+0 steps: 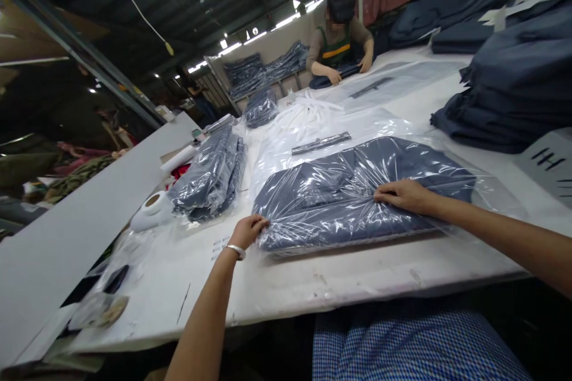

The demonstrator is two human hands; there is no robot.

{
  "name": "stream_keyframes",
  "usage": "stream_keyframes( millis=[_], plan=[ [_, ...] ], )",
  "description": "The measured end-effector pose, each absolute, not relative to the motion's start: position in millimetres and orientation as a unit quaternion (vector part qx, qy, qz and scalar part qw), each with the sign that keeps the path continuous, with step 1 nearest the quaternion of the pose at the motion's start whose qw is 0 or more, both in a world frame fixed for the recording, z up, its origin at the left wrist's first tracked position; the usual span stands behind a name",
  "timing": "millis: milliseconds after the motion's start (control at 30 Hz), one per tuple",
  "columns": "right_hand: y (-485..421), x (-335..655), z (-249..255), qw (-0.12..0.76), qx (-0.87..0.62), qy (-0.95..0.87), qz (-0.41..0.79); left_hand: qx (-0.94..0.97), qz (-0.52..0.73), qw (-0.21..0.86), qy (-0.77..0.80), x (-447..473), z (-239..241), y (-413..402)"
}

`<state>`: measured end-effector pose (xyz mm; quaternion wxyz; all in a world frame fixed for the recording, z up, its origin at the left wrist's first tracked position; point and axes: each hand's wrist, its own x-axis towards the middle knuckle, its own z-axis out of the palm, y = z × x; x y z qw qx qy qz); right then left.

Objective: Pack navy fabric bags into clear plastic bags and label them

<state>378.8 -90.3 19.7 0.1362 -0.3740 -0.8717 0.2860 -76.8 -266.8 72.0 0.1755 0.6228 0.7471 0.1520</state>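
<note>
A folded dark blue garment [322, 184] lies flat on the white table inside a clear plastic bag [384, 158]. At the garment's near left corner, my left hand [249, 231], with a silver bangle at the wrist, pinches the plastic. My right hand [404, 196] grips the film over the middle right of the garment, its fingers closed. Creases in the plastic run out from both hands. Just beyond the garment, a dark strip [320, 143] shows on the clear plastic.
Bagged garments [210, 172] are piled at left beside a white roll [152, 203]. Dark blue garments [518, 77] are stacked at right. White strips [304, 116] lie mid-table. Across the table a co-worker [339, 36] handles dark fabric. The table's near edge [313, 314] runs before me.
</note>
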Motion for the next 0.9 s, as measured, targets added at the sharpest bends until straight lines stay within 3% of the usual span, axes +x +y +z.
stream_keyframes(
  millis=[133, 467, 600, 733, 900],
  plan=[
    [-90, 375, 27, 0.120, -0.376, -0.867, 0.305, 0.617, 0.109, 0.265, 0.733, -94, 78, -253],
    [-90, 371, 25, 0.132, -0.378, -0.868, 0.293, 0.648, 0.040, 0.301, 0.699, -90, 125, -261],
    [-88, 372, 20, 0.132, -0.376, -0.871, 0.288, 0.614, 0.017, 0.213, 0.759, -77, 124, -259],
    [-87, 374, 18, 0.133, -0.376, -0.873, 0.281, 0.596, 0.025, 0.081, 0.799, -63, 100, -263],
    [-88, 373, 19, 0.138, -0.373, -0.873, 0.283, 0.605, 0.065, -0.003, 0.793, -69, 72, -278]
  ],
)
